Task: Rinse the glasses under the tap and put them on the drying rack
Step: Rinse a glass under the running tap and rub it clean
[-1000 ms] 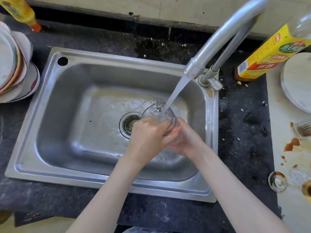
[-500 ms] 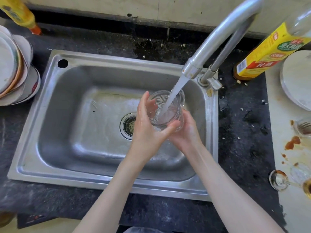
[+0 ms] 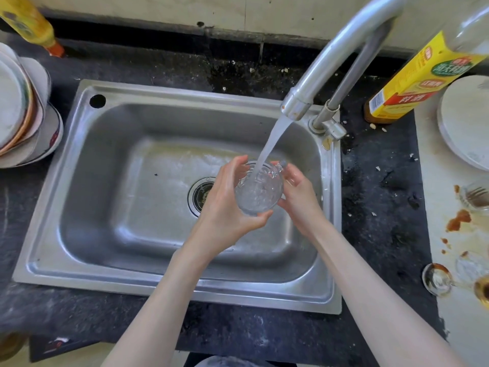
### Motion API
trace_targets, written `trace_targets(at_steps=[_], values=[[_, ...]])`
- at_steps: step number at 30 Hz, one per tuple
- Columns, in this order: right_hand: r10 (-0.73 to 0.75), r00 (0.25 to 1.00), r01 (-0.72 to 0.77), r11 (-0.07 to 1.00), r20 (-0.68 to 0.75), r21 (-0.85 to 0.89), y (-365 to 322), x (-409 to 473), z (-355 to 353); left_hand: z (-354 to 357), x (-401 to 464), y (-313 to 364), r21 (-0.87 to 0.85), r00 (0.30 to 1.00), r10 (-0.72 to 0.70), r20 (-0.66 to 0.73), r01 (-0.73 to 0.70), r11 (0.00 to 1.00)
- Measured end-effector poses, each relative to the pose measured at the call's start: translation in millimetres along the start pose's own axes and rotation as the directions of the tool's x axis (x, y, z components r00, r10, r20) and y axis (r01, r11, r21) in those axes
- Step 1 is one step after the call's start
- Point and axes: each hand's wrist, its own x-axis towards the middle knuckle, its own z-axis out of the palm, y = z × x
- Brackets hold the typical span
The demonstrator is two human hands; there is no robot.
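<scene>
A clear glass point(image 3: 258, 189) is held upright over the steel sink point(image 3: 111, 144), right of the drain point(image 3: 199, 196). Water runs from the curved metal tap point(image 3: 328, 64) straight into the glass, which is full of churning water. My left hand point(image 3: 225, 207) wraps its left side and bottom, thumb under the base. My right hand point(image 3: 299, 194) presses against its right side, fingers spread near the rim. More dirty glasses point(image 3: 476, 198) stand on the stained counter at the far right. No drying rack shows.
Stacked plates and bowls point(image 3: 23, 109) sit left of the sink. A yellow bottle point(image 3: 29, 25) stands at the back left, a yellow-labelled bottle point(image 3: 412, 78) and a white plate point(image 3: 465, 120) at the back right. Dark countertop point(image 3: 381, 207) surrounds the sink.
The glass has turned from tilted and covered by my hands to upright under the stream. My fingers have moved apart along its sides, and it has filled with water.
</scene>
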Motion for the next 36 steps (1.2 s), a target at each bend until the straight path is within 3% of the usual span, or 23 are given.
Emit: trace_targets(at_steps=[9,12,16,20,23,26,30,32,36], values=[[-0.095,0.995,0.087,0.982,-0.039,-0.168,-0.5,-3.0,-8.7,1.3,-4.5,-1.9,0.025,1.0,0.006,0.03,-0.007,1.0],[-0.125,0.992,0.127,0.951,0.024,-0.284,-7.8,-4.3,-15.5,-1.5,-5.1,-2.2,0.019,0.997,0.02,0.074,-0.022,1.0],[-0.112,0.984,0.166,0.858,0.138,-0.486,-28.4,-6.7,-22.0,-9.3,-7.6,-8.3,-0.214,0.985,-0.098,0.142,0.128,0.968],[-0.034,0.979,0.124,0.883,0.201,-0.453,-55.2,-18.2,-19.0,-12.0,-15.4,-9.8,-0.522,0.929,-0.317,0.193,0.37,0.768],[0.074,0.983,0.023,0.858,0.167,-0.512,-73.0,-23.4,-15.1,-6.0,-16.3,-10.2,-0.727,0.862,-0.422,0.282,0.479,0.493],[0.218,0.974,-0.161,0.858,0.063,-0.488,-89.5,-24.1,-6.6,-3.1,-15.6,-2.0,-0.785,0.782,-0.485,0.391,0.559,0.267],[0.317,0.947,-0.309,0.86,-0.048,-0.406,-98.3,-23.5,6.1,0.2,-25.6,1.4,-0.803,0.694,-0.557,0.455,0.591,0.08],[0.346,0.934,-0.357,0.874,-0.094,-0.33,-96.7,-24.8,4.3,-1.7,-31.3,3.2,-0.791,0.698,-0.542,0.467,0.604,0.097],[0.491,0.867,-0.495,0.868,-0.085,-0.033,-90.3,-31.3,-7.5,-9.8,-34.6,11.1,-0.751,0.765,-0.509,0.394,0.588,0.301]])
